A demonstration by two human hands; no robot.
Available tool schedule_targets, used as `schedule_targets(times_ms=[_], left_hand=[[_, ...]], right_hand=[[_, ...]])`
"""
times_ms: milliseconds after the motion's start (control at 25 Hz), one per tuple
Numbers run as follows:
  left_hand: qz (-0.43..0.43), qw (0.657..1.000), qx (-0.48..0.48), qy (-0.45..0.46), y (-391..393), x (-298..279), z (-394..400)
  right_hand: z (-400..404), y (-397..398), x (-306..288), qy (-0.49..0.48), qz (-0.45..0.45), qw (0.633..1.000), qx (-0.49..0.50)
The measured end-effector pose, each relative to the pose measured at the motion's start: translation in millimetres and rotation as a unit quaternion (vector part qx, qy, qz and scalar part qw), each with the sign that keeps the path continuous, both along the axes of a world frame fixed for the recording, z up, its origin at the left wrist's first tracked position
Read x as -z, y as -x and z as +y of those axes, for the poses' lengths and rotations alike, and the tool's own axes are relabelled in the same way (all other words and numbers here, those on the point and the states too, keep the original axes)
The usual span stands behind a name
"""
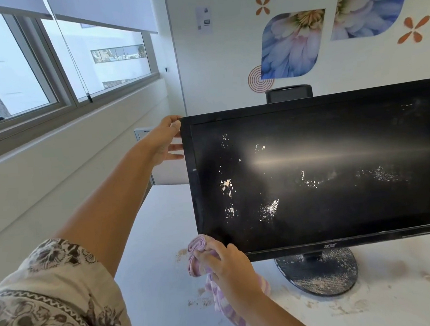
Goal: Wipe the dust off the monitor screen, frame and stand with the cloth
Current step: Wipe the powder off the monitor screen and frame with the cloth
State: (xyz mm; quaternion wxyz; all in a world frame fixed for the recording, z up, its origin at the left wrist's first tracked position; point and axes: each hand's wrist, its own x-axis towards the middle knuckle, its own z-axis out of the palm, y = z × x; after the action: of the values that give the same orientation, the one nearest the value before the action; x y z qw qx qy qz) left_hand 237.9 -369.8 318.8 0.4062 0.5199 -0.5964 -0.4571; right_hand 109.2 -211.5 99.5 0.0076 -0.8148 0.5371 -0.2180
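Observation:
A black monitor (pixel 318 171) stands on a round black stand (pixel 318 272), both speckled with pale dust. White dust patches show on the dark screen, mostly in its lower left and lower right. My left hand (pixel 165 141) grips the monitor's top left corner, thumb on the top edge and fingers reaching behind the frame. My right hand (pixel 229 268) holds a bunched lilac and white cloth (pixel 198 253) against the lower left corner of the frame. The cloth's tail hangs down under my wrist.
The monitor rests on a white table (pixel 156 281) with dust smears beside and around the stand. A black chair back (pixel 289 93) rises behind the monitor. Windows (pixel 37 73) with a ledge run along the left wall; a flower-decorated wall is behind.

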Motion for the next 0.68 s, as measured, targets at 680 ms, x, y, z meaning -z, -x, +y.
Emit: schedule_targets(times_ms=[680], left_hand=[[0.141,0.986,0.068,0.063,42.1,133.2,168.7]], right_hand=[[21.1,107.9,-115.5,0.057,-0.31,0.927,0.203]])
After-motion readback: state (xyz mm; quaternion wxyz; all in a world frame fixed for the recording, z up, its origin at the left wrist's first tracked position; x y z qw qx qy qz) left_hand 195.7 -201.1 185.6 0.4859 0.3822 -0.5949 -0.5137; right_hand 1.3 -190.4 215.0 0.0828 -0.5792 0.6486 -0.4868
